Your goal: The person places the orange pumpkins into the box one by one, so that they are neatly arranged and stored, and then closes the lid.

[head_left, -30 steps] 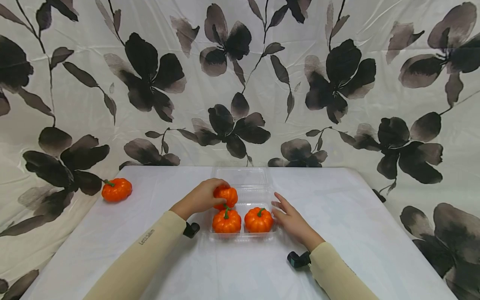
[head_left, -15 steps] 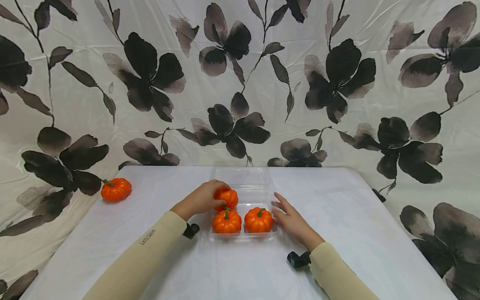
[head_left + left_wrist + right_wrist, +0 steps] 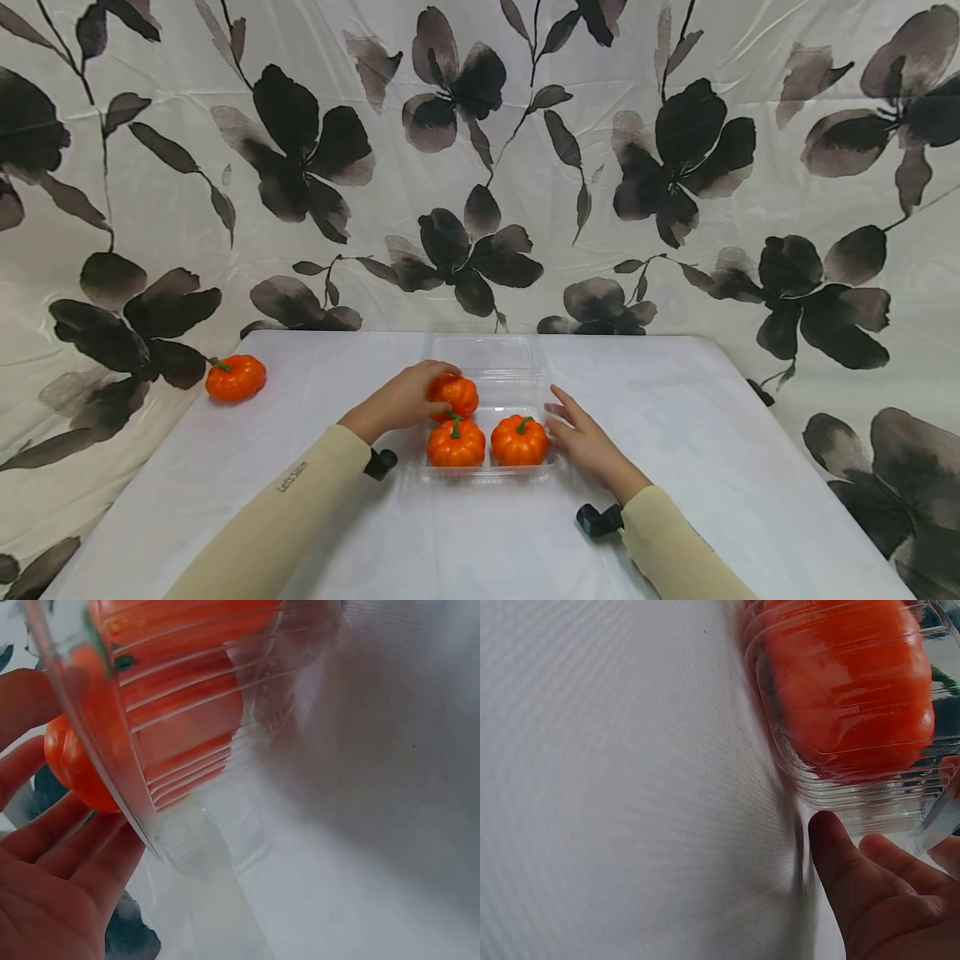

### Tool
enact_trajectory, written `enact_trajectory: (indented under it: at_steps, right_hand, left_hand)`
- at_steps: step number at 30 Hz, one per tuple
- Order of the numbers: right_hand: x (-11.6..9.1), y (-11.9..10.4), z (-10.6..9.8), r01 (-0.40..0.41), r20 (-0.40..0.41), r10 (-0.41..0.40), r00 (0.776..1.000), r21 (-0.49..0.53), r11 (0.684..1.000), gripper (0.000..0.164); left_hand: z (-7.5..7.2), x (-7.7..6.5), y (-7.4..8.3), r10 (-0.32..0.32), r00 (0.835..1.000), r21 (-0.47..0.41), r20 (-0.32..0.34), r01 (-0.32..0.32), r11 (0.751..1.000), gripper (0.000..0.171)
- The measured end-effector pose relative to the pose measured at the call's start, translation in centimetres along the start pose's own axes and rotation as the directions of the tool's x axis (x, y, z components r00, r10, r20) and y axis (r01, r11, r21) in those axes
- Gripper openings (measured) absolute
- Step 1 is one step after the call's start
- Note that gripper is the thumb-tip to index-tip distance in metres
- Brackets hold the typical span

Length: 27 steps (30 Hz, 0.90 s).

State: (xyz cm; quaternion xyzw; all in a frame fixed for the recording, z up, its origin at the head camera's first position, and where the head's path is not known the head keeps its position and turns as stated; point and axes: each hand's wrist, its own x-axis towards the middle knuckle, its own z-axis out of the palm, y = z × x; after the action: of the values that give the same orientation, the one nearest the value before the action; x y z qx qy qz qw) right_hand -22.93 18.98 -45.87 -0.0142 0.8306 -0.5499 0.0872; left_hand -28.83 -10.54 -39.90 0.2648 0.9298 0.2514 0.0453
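Note:
My left hand [image 3: 405, 397] grips an orange toy pumpkin [image 3: 461, 395] at the back left of a clear plastic clamshell box [image 3: 487, 472]. The thumb and fingers curl round it from the left, and in the left wrist view this pumpkin [image 3: 71, 766] shows partly behind the ribbed clear wall. Two more pumpkins fill the front of the box, one on the left [image 3: 456, 446] and one on the right [image 3: 520, 443], green stems up. Beside the right wall is my right hand [image 3: 588, 446], fingers loosely extended; the right wrist view has its fingertips right at the box's ribbed side.
Behind the box, its clear lid [image 3: 483, 354] is folded back on the white-covered table [image 3: 637, 400]. A fourth pumpkin [image 3: 236, 379] lies at the table's far left edge. A flower-printed cloth [image 3: 525, 167] hangs behind the table.
The left hand and the pumpkin in it have sunk very slightly at the back left of the box. The right hand and the other pumpkins keep their places.

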Motion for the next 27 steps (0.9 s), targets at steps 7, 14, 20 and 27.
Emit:
enact_trajectory:
  at_steps: [7, 14, 20, 27]
  right_hand:
    - [0.1, -0.1, 0.0, 0.005, 0.003, -0.005, 1.000, -0.004, 1.000, 0.062]
    - [0.2, 0.0, 0.0, 0.005, 0.015, -0.005, 1.000, 0.002, 1.000, 0.063]
    - [0.1, 0.0, 0.0, 0.001, 0.014, -0.001, 1.000, -0.008, 1.000, 0.063]
    - [0.1, -0.1, 0.0, 0.006, 0.013, -0.006, 1.000, -0.006, 1.000, 0.063]
  left_hand:
    - [-0.6, -0.5, -0.5, -0.017, 1.000, -0.014, -0.024, 0.017, 1.000, 0.053]
    - [-0.7, -0.8, -1.4, -0.036, 0.998, 0.003, -0.046, 0.036, 0.999, 0.053]
    - [-1.0, -1.5, -2.0, -0.083, 0.991, 0.001, -0.100, 0.084, 0.996, 0.050]
    - [-1.5, -2.1, -3.3, -0.100, 0.969, 0.031, -0.227, 0.110, 0.993, 0.044]
